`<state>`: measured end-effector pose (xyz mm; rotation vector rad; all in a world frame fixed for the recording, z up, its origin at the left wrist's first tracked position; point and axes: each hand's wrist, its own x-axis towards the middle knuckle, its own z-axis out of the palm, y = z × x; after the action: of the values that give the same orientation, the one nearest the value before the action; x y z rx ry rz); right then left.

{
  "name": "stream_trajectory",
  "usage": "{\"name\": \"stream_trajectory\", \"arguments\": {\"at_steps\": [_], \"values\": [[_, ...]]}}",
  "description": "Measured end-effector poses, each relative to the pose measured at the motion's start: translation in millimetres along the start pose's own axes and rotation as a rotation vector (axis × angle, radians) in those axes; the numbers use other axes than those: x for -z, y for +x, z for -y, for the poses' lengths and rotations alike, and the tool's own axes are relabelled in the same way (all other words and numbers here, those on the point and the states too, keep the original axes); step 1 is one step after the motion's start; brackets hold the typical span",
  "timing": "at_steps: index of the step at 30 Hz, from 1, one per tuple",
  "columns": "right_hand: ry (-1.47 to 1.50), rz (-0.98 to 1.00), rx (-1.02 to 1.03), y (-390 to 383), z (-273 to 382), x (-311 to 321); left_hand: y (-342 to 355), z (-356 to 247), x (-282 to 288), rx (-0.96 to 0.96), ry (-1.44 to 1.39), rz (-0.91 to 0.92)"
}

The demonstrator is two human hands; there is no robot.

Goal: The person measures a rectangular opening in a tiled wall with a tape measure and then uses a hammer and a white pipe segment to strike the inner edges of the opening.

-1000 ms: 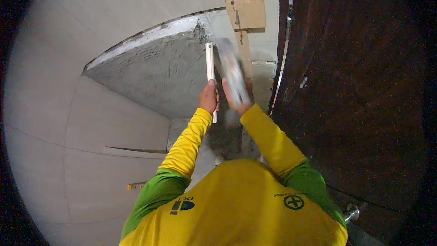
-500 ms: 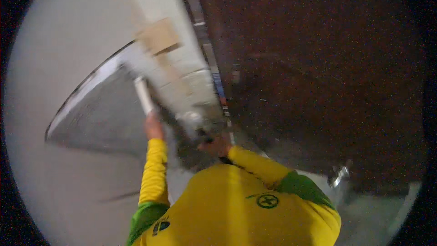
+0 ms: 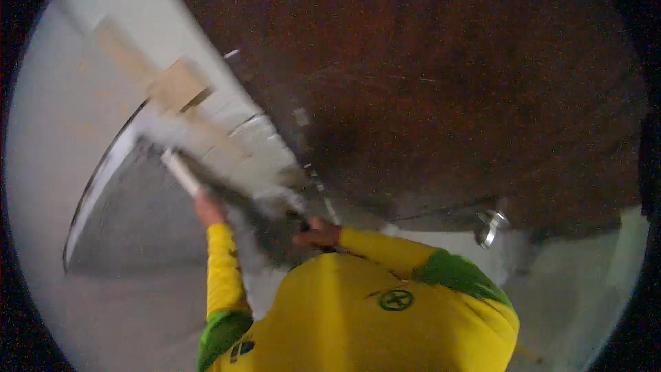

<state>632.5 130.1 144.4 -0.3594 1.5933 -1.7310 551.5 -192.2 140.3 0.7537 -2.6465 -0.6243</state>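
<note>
My left hand (image 3: 208,208) is closed around the lower end of a pale, straight bar (image 3: 182,171). The bar lies against a patch of grey, mortar-like material (image 3: 151,217), which has a curved dark edge and a whitish rim. To the right, in front of my chest, my right hand (image 3: 319,233) is closed on a black-handled tool (image 3: 300,220). A whitish blurred shape (image 3: 284,200) shows just beyond that handle; whether it is the tool's head I cannot tell. Blur hides the finer detail of both hands' fingers.
A large dark brown panel, like a door (image 3: 427,110), fills the right side, with a shiny metal handle (image 3: 491,229) near its lower edge. A tan block (image 3: 179,86) sits on the pale surface (image 3: 220,107) beyond my left hand.
The view has turned, so the pale surface, tan block and brown panel sit further left. Both hands appear slightly further left and lower, still holding the bar and the black-handled tool.
</note>
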Motion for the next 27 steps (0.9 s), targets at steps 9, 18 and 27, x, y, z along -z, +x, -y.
{"name": "stream_trajectory", "arguments": {"at_steps": [9,18,27], "values": [[0.045,-0.034,-0.083,9,-61,-16,-38,-59,61,0.311,-0.95,0.128],[-0.021,-0.11,0.075,35,-56,-67,-46,9,33,-0.166,-0.588,0.115],[0.212,-0.297,0.014,53,-53,-109,-11,-3,61,-0.105,-0.574,0.13]]}}
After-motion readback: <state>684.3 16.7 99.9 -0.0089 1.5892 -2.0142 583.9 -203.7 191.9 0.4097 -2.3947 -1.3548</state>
